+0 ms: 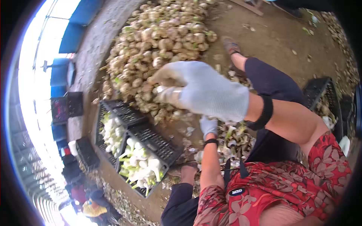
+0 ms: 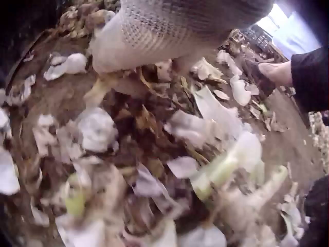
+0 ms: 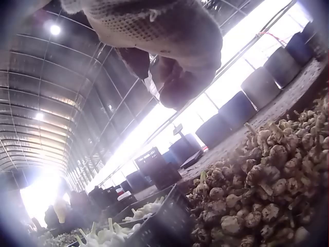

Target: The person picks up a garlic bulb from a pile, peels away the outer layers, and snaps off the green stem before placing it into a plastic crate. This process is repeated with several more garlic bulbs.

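My right hand point(image 1: 205, 88), in a whitish knit glove with browned fingertips, is raised over the edge of a big heap of unpeeled garlic bulbs point(image 1: 166, 41). Its fingers curl in, and thumb and forefinger pinch a thin whitish piece point(image 3: 150, 85). Lower down, my left hand point(image 1: 208, 126), gloved too, is close over the floor litter of garlic skins and stalks point(image 2: 190, 128). A tan, leaf-like scrap point(image 2: 97, 92) shows right under its fingertips in the left wrist view. The inner side of that hand is hidden, and I cannot tell whether it grips anything.
Black plastic crates point(image 1: 151, 139) of cleaned white garlic point(image 1: 141, 162) stand beside the heap, left of my legs. Another black crate point(image 1: 320, 90) is at my right side. Dark barrels point(image 3: 236, 110) line the wall, and people point(image 1: 94, 207) sit farther off.
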{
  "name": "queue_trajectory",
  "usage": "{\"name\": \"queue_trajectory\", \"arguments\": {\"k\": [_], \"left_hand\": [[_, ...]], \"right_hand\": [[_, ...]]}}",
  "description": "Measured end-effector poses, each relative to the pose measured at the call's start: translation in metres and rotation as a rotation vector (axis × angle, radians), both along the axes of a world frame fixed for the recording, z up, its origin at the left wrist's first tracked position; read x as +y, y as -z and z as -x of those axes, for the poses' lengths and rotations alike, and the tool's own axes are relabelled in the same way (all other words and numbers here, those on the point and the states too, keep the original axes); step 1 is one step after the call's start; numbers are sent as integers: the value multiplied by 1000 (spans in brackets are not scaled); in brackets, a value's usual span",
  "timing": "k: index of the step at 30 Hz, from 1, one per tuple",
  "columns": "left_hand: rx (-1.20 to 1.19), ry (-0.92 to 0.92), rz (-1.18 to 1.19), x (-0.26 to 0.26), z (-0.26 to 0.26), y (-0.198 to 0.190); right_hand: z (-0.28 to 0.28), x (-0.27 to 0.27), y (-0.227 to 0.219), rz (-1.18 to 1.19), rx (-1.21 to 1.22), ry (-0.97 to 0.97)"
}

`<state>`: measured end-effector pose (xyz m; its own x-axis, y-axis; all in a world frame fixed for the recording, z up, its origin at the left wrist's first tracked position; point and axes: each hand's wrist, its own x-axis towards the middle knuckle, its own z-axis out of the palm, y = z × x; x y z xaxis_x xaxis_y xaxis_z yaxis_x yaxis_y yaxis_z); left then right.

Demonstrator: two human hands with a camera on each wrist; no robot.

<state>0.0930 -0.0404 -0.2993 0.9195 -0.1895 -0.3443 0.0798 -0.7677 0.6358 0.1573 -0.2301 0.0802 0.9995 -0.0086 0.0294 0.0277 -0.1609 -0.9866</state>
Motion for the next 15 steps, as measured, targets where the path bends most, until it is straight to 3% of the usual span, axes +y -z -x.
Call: {"name": "queue_trajectory", "arguments": {"k": [1,2,3,5,7,8,9,11,13,15], "left_hand": [[-137,-1,-100,6,6,38],[-86,-137,-13,-8,6,9],[-4,-279,245,-9,8,2],[-53,-463,490,-17,9,-59],[-252,-487,536,-10,11,-133],[-214,-516,643,-5,15,-179],[-269,-524,588,-2,21,-222],[-413,-538,728,17,35,-238],[-517,-465,661,20,50,-267],[-572,-415,608,16,58,-291]], "right_hand": [[-2,5,9,-21,-114,22],[-1,8,10,-2,-107,9],[0,9,9,23,-100,-3],[3,14,16,67,-28,-83],[8,20,22,194,26,-149],[11,23,25,291,44,-172],[15,27,28,389,59,-191],[21,38,47,318,122,-287],[33,50,43,130,237,-411],[39,63,56,145,161,-468]]}}
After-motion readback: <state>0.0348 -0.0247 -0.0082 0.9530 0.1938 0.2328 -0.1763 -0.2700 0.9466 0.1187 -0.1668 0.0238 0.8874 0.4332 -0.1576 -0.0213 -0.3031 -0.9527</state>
